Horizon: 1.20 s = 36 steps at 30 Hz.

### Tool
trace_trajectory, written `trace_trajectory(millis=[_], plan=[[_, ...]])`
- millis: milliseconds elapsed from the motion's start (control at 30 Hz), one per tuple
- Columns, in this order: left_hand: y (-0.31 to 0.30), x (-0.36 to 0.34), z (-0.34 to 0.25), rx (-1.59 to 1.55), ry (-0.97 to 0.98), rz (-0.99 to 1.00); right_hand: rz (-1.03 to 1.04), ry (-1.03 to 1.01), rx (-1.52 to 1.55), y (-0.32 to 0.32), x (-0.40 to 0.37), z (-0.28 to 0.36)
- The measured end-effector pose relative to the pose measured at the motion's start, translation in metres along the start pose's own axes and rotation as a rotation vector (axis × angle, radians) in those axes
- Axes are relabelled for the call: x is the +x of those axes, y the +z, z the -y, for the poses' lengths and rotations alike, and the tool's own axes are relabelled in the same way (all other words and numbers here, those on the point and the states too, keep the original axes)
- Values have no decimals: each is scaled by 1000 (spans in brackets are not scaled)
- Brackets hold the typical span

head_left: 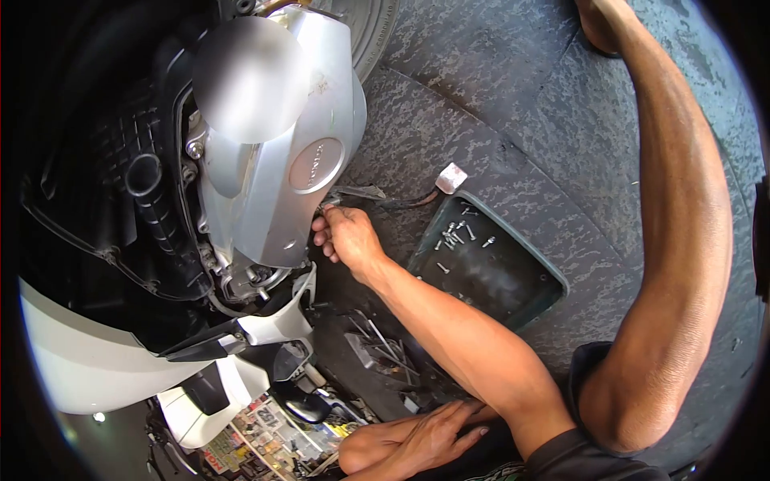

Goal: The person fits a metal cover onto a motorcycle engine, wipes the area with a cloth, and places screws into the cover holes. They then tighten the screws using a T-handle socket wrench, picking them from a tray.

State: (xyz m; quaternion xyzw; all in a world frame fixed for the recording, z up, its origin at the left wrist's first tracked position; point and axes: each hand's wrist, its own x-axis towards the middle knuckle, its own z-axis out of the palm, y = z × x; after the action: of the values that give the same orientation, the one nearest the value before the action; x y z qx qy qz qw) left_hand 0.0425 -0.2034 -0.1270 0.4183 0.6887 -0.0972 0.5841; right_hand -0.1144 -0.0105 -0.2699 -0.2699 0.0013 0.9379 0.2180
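My right hand (347, 240) reaches to the lower edge of a silver engine cover (277, 204) with a round badge (317, 166). Its fingers are curled and pinched together there; whatever they grip is hidden. Beside the fingertips, a dark metal lever (405, 202) runs out to a square pad (451, 178). My left hand (441, 437) lies by my bent knee (361, 450), fingers stretched out, with nothing visible in it. Close to my right forearm, a dark tray (513, 309) on the floor holds several loose bolts (453, 235).
A tyre (377, 36) stands behind the cover. White body panels (104, 353) are at lower left, with a black ribbed hose (160, 212) above them. Several tools (385, 341) lie below my forearm. My other leg (682, 240) stretches along the right over the patterned floor (513, 104).
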Motion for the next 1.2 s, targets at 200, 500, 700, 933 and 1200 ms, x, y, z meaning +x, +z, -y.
trace_trajectory(millis=[200,500,700,933,1200], plan=[[-10,-19,-12,15,74,-95,62,-108,55,8,2,-14],[-19,-76,-20,94,215,-300,22,-158,-398,-10,-5,-7],[-1,-120,-6,83,298,-400,-208,-469,-1813,-112,-30,42],[18,-144,6,116,336,-436,-41,-335,-2413,-166,-69,17],[18,-144,0,171,330,-458,-87,-578,-2023,-154,-81,3]])
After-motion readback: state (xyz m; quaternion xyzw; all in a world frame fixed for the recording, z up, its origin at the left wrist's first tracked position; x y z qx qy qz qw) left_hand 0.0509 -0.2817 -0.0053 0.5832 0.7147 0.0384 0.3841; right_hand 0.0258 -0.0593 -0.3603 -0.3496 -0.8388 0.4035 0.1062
